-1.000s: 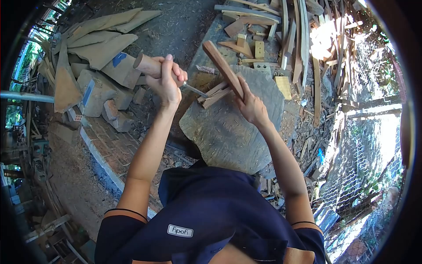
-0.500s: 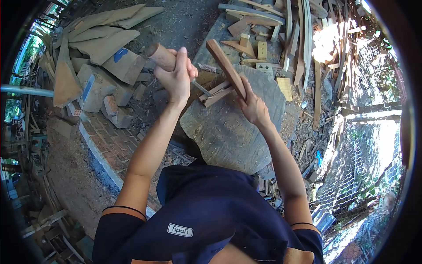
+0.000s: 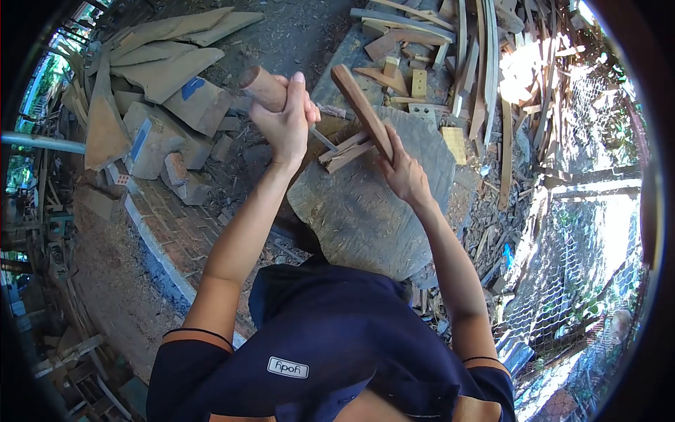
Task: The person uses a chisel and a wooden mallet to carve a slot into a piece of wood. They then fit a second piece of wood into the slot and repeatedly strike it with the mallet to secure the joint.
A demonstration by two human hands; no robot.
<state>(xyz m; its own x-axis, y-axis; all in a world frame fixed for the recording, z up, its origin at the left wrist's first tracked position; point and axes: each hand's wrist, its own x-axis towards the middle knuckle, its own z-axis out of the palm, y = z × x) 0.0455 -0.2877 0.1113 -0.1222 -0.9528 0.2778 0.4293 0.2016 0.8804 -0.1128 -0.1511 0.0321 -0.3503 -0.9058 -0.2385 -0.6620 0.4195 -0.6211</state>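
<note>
My left hand (image 3: 285,123) is wrapped round the thick wooden handle (image 3: 264,88) of a chisel. Its metal blade (image 3: 323,140) slants down to a small wooden piece (image 3: 348,154) lying on a tree-stump block (image 3: 365,218). My right hand (image 3: 406,172) grips the near end of a long brown wooden bar (image 3: 362,109), which points away and to the left above the small piece. Whether the fingers of my right hand also touch the small piece is hidden.
Wood offcuts (image 3: 401,42) and long strips (image 3: 481,77) lie beyond the block. Large wooden slabs (image 3: 165,67) are stacked at the left, near a brick edging (image 3: 176,225). Wire mesh (image 3: 562,260) stands at the right.
My left hand and the chisel have shifted very slightly to the right. My right hand and the wooden bar are almost where they were.
</note>
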